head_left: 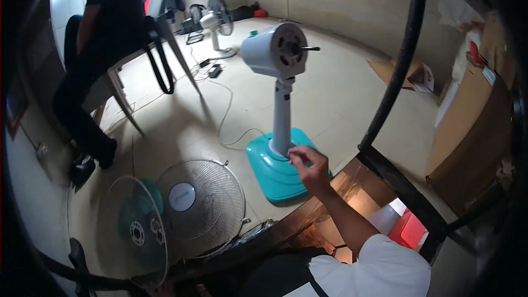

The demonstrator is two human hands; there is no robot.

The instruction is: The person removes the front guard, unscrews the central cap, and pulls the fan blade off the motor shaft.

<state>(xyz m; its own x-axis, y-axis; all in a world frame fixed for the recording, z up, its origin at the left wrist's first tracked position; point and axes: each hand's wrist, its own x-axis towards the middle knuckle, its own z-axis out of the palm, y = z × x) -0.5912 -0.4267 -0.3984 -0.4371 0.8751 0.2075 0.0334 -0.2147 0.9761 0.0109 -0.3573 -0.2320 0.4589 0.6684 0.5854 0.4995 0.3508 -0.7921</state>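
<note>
A pedestal fan without grille or blade stands upright before me, its pale grey motor head (pixel 275 52) showing a bare metal shaft at the right. Below it, the pale column (pixel 282 113) rises from a teal square base (pixel 275 179). My right hand (pixel 312 168) is at the foot of the column, thumb and fingers pinched together; whatever they hold is too small to make out. At the lower edge, my left hand (pixel 160 290) shows only as a dark sliver beside the rim of a wire grille (pixel 165 253). Its fingers are mostly hidden.
Another round grille (pixel 220 203) with a pale centre disc lies on the floor, next to a teal fan blade (pixel 129 214). A person in dark clothes (pixel 113 27) sits at left by a table. Another fan (pixel 212 22) stands farther back. Cardboard (pixel 467 126) leans at right.
</note>
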